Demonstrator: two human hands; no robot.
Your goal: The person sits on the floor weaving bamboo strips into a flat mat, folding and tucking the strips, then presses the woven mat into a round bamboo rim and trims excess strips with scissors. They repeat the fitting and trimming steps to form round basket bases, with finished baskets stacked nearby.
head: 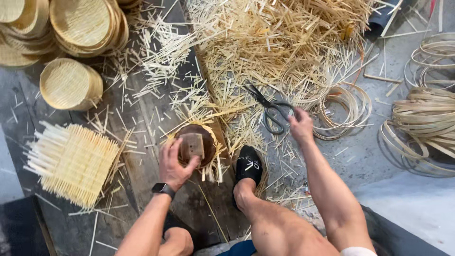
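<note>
i judge the step as pinning the work down while fetching the cutter. the round woven bamboo piece (pixel 201 142) lies near centre on the dark wooden plank (pixel 142 156), a dark disc over it and a small wooden block (pixel 191 145) on top; pale strip ends stick out all round its edge. my left hand (pixel 174 163) presses there, fingers clenched around the block. to the right, my right hand (pixel 301 125) reaches the black scissors (pixel 271 110) on the floor, fingers on the handle loops; i cannot tell if the grip is closed yet. the next move calls for a firm hold on those loops, i think. a black shoe (pixel 249 166) rests just beside the piece. further out: a square woven mat (pixel 73 163) at left, stacked round lids (pixel 71 84) far left, thin bamboo hoops (pixel 348 109) right, straw-like offcuts (pixel 279 42) far.
</note>
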